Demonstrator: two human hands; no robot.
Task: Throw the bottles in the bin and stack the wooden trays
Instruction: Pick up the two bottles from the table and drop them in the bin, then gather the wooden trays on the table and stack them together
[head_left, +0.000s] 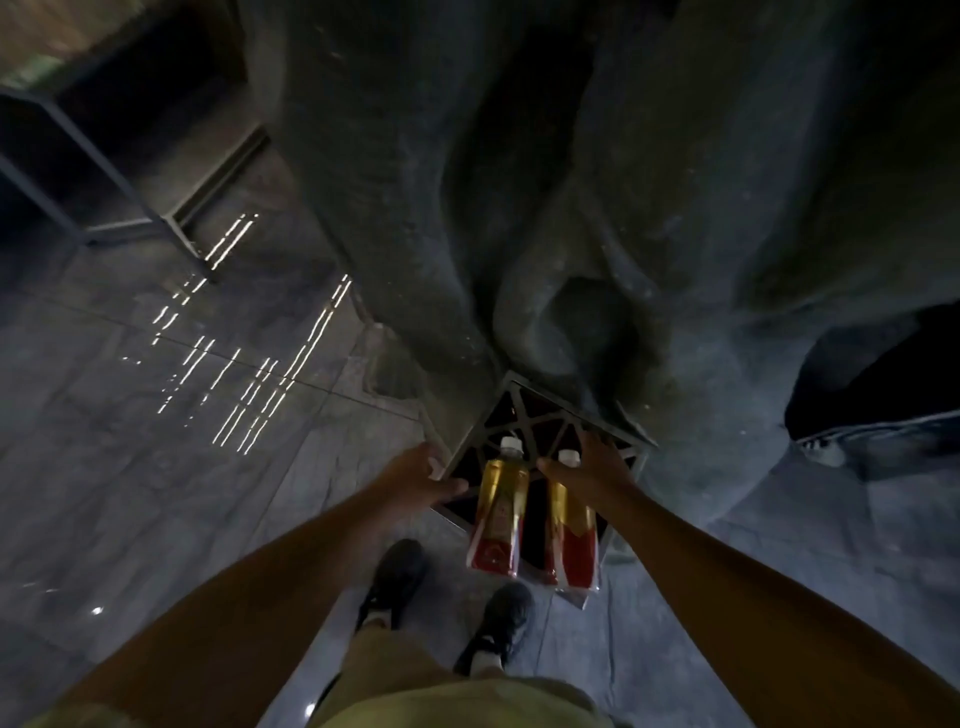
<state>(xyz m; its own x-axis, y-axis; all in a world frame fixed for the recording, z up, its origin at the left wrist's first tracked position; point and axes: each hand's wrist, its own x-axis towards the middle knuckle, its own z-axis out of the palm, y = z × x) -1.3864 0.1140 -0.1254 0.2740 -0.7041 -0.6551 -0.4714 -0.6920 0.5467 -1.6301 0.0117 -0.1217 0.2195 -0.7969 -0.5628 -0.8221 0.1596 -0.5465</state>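
Bottles (500, 512) (572, 525) with white caps hang over the square bin (524, 415). Left hand (423, 475) and right hand (597, 467) flank them. Both hands' fingers are spread, gripping nothing.

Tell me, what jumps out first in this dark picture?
Two clear plastic bottles of amber drink with white caps, one left and one right, glow at the middle, lying side by side on a square latticed tray. The left hand and right hand flank them, above black shoes.

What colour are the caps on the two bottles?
White on both bottles: left bottle's cap, right bottle's cap. The head view, the only one, shows them clearly.
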